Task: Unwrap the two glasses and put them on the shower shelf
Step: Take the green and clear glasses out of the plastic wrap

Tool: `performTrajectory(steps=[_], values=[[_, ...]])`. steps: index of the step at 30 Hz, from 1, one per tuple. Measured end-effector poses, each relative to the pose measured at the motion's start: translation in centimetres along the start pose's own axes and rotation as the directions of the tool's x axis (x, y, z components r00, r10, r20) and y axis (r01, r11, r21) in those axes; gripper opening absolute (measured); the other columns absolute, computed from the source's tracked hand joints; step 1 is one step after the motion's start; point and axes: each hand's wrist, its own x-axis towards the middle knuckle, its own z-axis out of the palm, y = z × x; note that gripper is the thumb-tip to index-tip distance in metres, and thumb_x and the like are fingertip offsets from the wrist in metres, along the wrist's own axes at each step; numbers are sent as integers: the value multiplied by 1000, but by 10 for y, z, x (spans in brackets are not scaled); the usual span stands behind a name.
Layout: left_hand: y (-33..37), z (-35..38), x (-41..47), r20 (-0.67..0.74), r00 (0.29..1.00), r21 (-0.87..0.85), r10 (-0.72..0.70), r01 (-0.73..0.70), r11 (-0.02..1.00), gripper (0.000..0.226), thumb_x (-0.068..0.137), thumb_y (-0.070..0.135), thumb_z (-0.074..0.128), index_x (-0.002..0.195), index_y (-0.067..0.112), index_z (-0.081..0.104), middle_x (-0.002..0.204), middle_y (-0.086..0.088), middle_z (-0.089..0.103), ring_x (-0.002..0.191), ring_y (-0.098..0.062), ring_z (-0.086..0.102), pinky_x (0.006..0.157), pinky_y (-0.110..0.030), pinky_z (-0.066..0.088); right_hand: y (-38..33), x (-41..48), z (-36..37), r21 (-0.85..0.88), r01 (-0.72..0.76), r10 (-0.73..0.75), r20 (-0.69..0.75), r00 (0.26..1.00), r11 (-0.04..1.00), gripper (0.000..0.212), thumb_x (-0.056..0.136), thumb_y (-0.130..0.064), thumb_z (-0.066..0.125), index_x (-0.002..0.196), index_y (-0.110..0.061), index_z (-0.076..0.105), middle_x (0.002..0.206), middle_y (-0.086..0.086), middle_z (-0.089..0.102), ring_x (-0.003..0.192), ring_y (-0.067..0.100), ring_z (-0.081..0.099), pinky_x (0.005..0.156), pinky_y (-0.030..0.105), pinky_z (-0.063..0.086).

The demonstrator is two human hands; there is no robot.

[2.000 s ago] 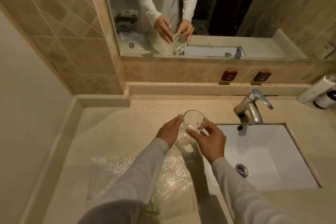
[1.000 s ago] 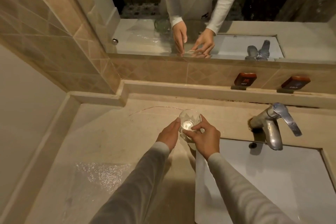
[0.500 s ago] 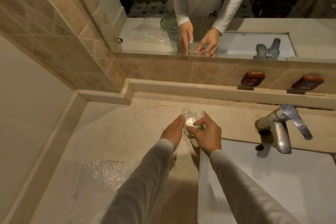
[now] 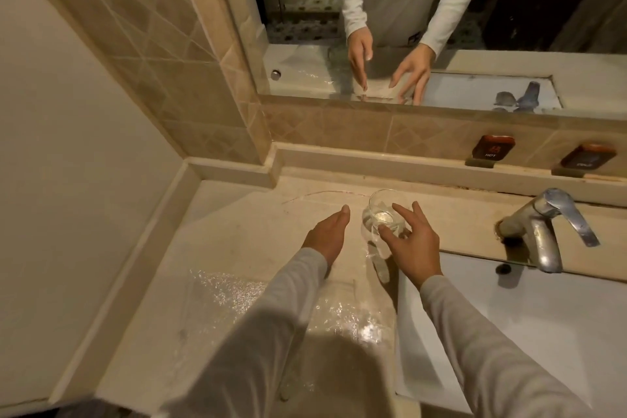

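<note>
Your glass (image 4: pixel 381 217) stands upright on the surface (image 4: pixel 237 234), unwrapped, close to the raised back ledge (image 4: pixel 373 163) and just left of the sink (image 4: pixel 543 316). Your left hand (image 4: pixel 327 236) hovers beside it with fingers straight and together, apart from the glass and holding nothing. Your right hand (image 4: pixel 412 244) is spread wide over the near side of the glass; thumb and forefinger sit at its rim, and you cannot tell from here whether they touch it. Neither hand grips anything.

To the left of the glass the surface lies bare up to the wall skirting (image 4: pixel 135 265) and the tiled corner column (image 4: pixel 203 78). Nearer to you, bubble wrap (image 4: pixel 230 295) covers the surface from under your left sleeve across to the sink's edge. The sink's rim runs just under your right wrist. The tap (image 4: pixel 546 231) stands well to the right, its lever pointing towards the basin. Above the ledge, the mirror (image 4: pixel 441 27) shows both hands open.
</note>
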Motion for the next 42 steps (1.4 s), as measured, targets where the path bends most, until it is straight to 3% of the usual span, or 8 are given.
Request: performTrajectory(steps=[5,16,22,25,29,33,36,42], values=[[-27,-52,-43,-60,997,-175,54,-63,982,42,86,72,38,103,43,64,124,11,68,102,-22,65,96,-53,53,-10,-38,6,44,42,-40,-55,998,998,54,88,-15,79,140,-16,62,162,13,37,143,30,44,108,34,44],[-182,-130,-150,-235,969,-427,-73,-36,903,46,95,65,41,103,31,72,91,10,78,85,-21,68,67,-33,49,8,-166,35,-30,30,-32,-71,997,999,58,92,-25,75,145,-26,51,147,2,54,129,18,54,83,13,47],[-246,-105,-186,-259,966,-363,-8,-89,928,28,88,67,46,100,51,65,119,15,69,114,-14,62,104,-37,44,14,-222,49,-40,-14,12,-59,998,999,56,93,-32,74,144,-29,52,143,0,57,119,12,54,88,20,46],[-256,-95,-191,-223,975,-303,-4,-66,951,12,97,56,48,103,59,58,125,18,60,116,-9,55,101,-25,36,12,-235,53,-51,-11,9,-49,999,999,55,95,-33,70,146,-26,50,143,1,57,119,13,54,91,23,45],[-259,-78,-196,-185,983,-260,-2,-47,964,40,97,55,47,135,42,49,125,20,56,117,-9,50,101,-26,33,12,-242,54,-18,-20,19,-47,999,1000,49,99,-30,66,145,-25,52,143,0,58,119,14,56,89,19,42],[-260,-61,-198,-176,983,-154,46,-73,985,34,95,54,51,128,48,41,133,14,55,125,-17,52,104,-33,39,22,-241,49,15,-41,41,-14,999,999,45,100,-31,64,144,-28,53,134,-3,59,119,14,57,90,21,43],[-263,-49,-195,-177,983,-65,54,-66,996,62,90,61,54,143,44,29,148,5,47,132,-22,48,110,-40,39,30,-238,44,39,-82,81,16,997,996,45,100,-33,63,143,-31,52,129,-9,58,118,11,57,87,17,42],[-275,-27,-183,-199,971,294,129,-66,954,97,82,77,35,156,31,-6,165,12,-12,153,-10,7,123,-44,9,41,-234,41,68,-134,129,70,989,989,38,98,-37,65,133,-45,53,119,-29,57,104,-14,57,82,6,41]])
